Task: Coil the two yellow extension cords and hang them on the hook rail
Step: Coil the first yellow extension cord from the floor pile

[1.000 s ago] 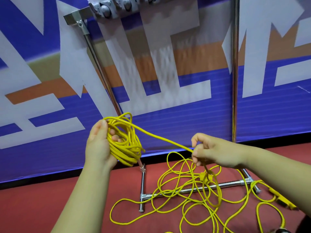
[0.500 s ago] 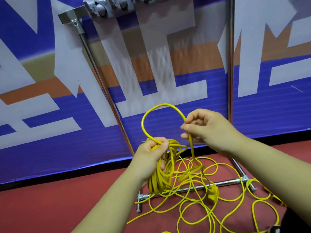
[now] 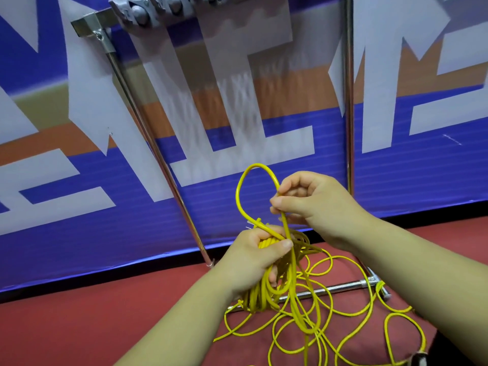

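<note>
My left hand (image 3: 257, 257) grips a bundle of yellow cord loops (image 3: 260, 294) that hangs down below the fist. A fresh loop of the same yellow cord (image 3: 241, 186) arches up from that fist to my right hand (image 3: 313, 202), which pinches the strand just above and right of the left hand. From the pinch the cord drops to a loose tangle of yellow cord (image 3: 343, 328) spread on the red floor. The hook rail (image 3: 148, 9) with grey knobs runs along the top edge of the view, high above both hands.
The rail stands on a chrome rack: a slanted left pole (image 3: 148, 133), an upright right pole (image 3: 349, 101) and a floor crossbar (image 3: 340, 287) under the tangle. A blue, white and orange banner (image 3: 79, 207) covers the wall behind. Red floor (image 3: 79, 326) lies at left.
My left hand dropped and moved right with the coil, and my right hand rose to meet it, forming a new loop above the bundle. Since half a second ago the hands barely moved.
</note>
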{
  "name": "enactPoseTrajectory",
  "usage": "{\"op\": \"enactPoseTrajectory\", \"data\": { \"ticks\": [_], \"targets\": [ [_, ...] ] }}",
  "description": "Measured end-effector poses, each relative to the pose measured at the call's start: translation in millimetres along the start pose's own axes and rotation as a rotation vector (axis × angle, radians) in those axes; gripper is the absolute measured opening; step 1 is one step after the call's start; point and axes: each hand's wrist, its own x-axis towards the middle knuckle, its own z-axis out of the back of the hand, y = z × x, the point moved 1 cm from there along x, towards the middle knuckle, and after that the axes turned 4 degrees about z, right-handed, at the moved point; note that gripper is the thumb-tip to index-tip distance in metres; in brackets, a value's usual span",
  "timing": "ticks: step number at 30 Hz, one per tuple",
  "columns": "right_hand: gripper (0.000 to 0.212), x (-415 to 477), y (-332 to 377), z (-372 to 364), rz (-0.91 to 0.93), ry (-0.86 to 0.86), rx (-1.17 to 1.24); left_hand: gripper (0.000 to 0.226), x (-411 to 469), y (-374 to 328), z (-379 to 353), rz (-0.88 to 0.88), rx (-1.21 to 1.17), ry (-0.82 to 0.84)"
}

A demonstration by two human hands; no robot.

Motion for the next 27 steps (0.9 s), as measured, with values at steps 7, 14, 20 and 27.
{"op": "enactPoseTrajectory", "data": {
  "ticks": [7, 14, 20, 27],
  "targets": [
    [0.015, 2, -2, 16, 0.084, -0.046, -0.137, 0.018, -1, -13, 13, -0.041, -0.094, -0.109],
    [0.027, -19, -45, -7, 0.035, 0.19, -0.366, 0.02, -8, -22, 40, -0.088, -0.109, -0.278],
    [0.023, -12, -54, -23, 0.116, 0.138, -0.457, 0.029, -12, -28, 41, -0.115, -0.146, -0.272],
    [0.025, -8, -58, -37, 0.096, 0.094, -0.382, 0.022, -19, -27, 49, -0.123, -0.148, -0.298]
  ]
}}
